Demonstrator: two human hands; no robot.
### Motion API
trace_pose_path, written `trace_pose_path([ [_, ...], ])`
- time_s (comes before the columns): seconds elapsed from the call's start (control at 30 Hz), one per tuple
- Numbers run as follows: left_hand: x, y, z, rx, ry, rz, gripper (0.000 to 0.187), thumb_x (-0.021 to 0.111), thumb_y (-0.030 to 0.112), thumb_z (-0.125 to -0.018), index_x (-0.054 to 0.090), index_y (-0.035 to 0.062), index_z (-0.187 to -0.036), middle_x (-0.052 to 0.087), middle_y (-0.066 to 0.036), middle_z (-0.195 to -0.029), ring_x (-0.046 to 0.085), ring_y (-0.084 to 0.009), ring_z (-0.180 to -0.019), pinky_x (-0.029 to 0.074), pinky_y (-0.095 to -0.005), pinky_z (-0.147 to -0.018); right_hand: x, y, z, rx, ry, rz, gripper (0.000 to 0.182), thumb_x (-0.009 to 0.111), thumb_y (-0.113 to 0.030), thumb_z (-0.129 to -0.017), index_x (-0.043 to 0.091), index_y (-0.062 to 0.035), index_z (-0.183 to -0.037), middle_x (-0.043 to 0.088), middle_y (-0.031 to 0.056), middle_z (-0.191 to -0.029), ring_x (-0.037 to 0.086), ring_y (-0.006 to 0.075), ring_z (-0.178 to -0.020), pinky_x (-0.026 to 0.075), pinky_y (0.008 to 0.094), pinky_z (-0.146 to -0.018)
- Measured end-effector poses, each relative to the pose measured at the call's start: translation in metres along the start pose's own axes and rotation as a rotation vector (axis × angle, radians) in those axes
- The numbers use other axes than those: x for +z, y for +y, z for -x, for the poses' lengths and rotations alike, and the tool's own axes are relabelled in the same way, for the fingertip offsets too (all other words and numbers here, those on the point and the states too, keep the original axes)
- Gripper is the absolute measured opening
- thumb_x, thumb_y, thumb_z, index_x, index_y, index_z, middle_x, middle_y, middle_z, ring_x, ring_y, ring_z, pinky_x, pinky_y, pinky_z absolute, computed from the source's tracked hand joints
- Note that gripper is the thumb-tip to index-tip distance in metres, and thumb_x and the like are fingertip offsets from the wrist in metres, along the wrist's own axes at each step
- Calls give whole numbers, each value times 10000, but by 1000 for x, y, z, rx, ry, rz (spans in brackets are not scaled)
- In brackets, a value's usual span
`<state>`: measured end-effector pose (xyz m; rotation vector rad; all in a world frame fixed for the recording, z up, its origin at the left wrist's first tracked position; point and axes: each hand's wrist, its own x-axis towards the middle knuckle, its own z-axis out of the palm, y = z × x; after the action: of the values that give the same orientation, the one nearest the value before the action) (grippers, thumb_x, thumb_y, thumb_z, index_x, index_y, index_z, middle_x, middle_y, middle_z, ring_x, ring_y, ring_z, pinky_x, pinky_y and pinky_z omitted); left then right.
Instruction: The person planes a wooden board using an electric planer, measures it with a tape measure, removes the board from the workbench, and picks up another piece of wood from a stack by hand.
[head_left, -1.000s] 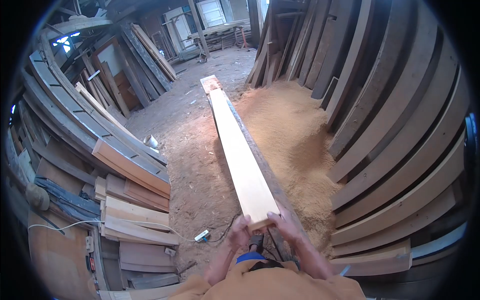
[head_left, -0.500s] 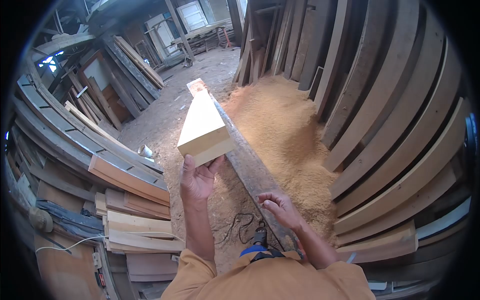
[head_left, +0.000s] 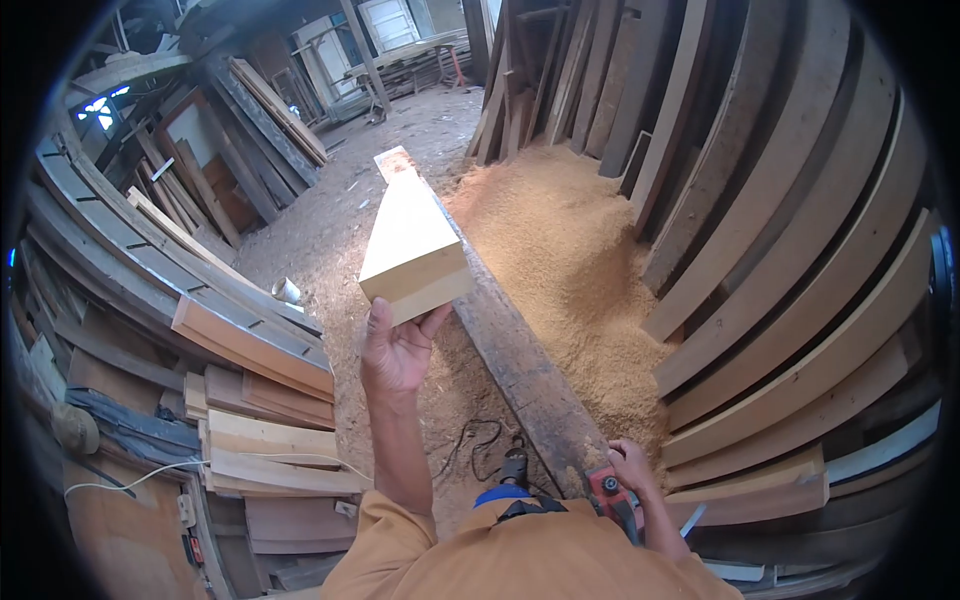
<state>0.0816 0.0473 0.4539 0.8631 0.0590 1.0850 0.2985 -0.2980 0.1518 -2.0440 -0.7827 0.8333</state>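
l hand point(head_left: 397, 355) holds board point(head_left: 412, 235) from below, r hand point(head_left: 632, 466) nr red tool point(head_left: 609, 487)

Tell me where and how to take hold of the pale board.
Grip the near end of the pale board by its right edge, probably best coming from the right: that end is tilted up off the dark plank, its right edge is uncovered, and the left hand supports it from below.

dirt floor point(head_left: 310, 225) | sawdust mound point(head_left: 560, 235) | planks point(head_left: 770, 200) leaning right | white door point(head_left: 390, 25) far back
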Motion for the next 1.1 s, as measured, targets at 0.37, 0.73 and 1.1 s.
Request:
trace_pose_path([
  [0.37,3,-21,-7,3,-73,13,614,611,359,-1011,450,-80,-1408,603,-254,-1339,635,-359,-1221,542,-491,-1061,-25,116,98,510,-298,119,710,791,-449,-790,596,31,-1276,704,208,-1113,699,297,-1005,538,400,-889],
  [0.73,32,-27,-27,-17,-35,136,551,706,253,-967,473,-108,-1312,636,-222,-1250,667,-307,-1166,582,-468,-1012,12,33,92,138,-233,-41,599,820,-380,-766,649,3,-1194,728,165,-1031,708,274,-950,538,394,-879],
  [1.1,38,-18,-29,-1,-26,77,603,706,277,-964,443,-137,-1315,620,-228,-1231,652,-315,-1187,565,-447,-1040,17,69,88,181,-150,33,517,815,-343,-756,678,-19,-1135,736,147,-985,712,274,-924,543,395,-858],
])
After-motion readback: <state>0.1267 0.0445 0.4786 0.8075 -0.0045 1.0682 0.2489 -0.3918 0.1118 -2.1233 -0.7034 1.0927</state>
